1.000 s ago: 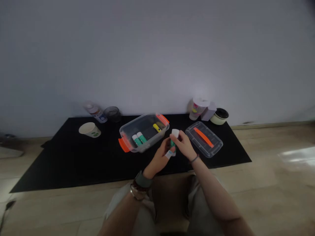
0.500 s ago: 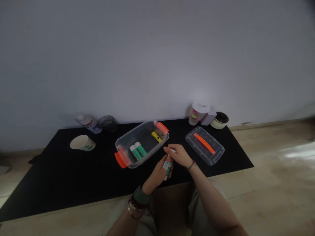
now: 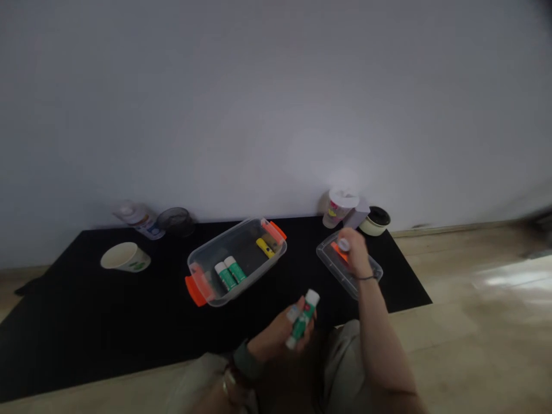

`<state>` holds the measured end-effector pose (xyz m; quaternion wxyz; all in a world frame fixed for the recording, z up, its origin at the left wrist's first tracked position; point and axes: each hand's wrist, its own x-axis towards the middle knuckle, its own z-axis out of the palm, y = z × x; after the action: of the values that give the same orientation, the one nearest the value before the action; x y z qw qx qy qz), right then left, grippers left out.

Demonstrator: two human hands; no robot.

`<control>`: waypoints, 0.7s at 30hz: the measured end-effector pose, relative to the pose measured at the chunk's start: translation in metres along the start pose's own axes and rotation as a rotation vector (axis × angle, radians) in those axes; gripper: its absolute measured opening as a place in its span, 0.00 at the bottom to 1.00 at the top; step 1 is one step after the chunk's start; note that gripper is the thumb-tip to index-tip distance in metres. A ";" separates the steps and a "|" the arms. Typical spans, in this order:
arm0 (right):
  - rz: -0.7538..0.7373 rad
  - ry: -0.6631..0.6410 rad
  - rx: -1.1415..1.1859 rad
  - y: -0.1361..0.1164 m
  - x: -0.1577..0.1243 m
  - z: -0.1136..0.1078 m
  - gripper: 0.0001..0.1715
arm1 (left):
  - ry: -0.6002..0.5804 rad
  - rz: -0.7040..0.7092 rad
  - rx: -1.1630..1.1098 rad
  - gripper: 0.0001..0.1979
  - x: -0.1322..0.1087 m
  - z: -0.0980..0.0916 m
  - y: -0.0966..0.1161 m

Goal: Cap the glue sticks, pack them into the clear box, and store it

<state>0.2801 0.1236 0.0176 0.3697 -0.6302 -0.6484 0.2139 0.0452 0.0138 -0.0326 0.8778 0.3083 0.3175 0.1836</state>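
My left hand (image 3: 282, 330) is wrapped round a green and white glue stick (image 3: 304, 316), its white end tilted up to the right. To the right, my right hand (image 3: 357, 253), somewhat blurred, is closed on a small round white cap (image 3: 344, 245) above the clear lid (image 3: 335, 269) with its orange handle. Left of the hands stands an open clear box (image 3: 248, 284) with orange latches. Two more green glue sticks (image 3: 230, 273) lie side by side in it, and a yellow object (image 3: 264, 248) lies at its right end.
On the black table (image 3: 142, 322), a paper cup (image 3: 125, 257) lies tilted at left, near a white bottle (image 3: 140, 220) and a dark bowl (image 3: 176, 221). Along the wall at right stand a patterned plastic cup (image 3: 338, 208), a pale box (image 3: 357, 214) and a cream pot with black lid (image 3: 375, 221).
My hands were together on the glue stick and are now apart. The right moved up and right with the white cap; the left came slightly lower. The view has shifted a little.
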 end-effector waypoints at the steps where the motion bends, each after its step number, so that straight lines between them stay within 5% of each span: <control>1: 0.043 -0.108 -0.052 0.006 -0.003 0.010 0.18 | 0.128 0.076 0.094 0.31 0.007 -0.006 -0.003; 5: 0.221 -0.614 -0.408 0.017 -0.022 0.063 0.14 | 0.390 0.162 0.593 0.24 0.026 -0.037 0.008; 8: 0.224 -0.686 -0.581 0.023 -0.023 0.084 0.15 | 0.522 0.113 0.960 0.14 0.029 -0.054 0.023; 12: 0.170 -0.584 -0.581 0.034 -0.012 0.090 0.16 | 0.653 0.050 1.337 0.12 0.035 -0.057 0.031; 15: 0.150 -0.391 -0.551 0.032 -0.010 0.088 0.20 | 0.710 0.088 1.491 0.16 0.042 -0.055 0.031; 19: -0.030 -0.038 -0.388 -0.012 -0.008 0.078 0.19 | 0.752 0.199 1.578 0.16 0.052 -0.060 0.029; 21: -0.173 0.009 -0.275 -0.052 -0.001 0.080 0.19 | 0.729 0.257 1.595 0.17 0.055 -0.065 0.028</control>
<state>0.1862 0.1318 0.0054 0.3000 -0.6177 -0.7217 0.0877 0.0383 0.0908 -0.0781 0.2184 0.7839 0.5740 0.0916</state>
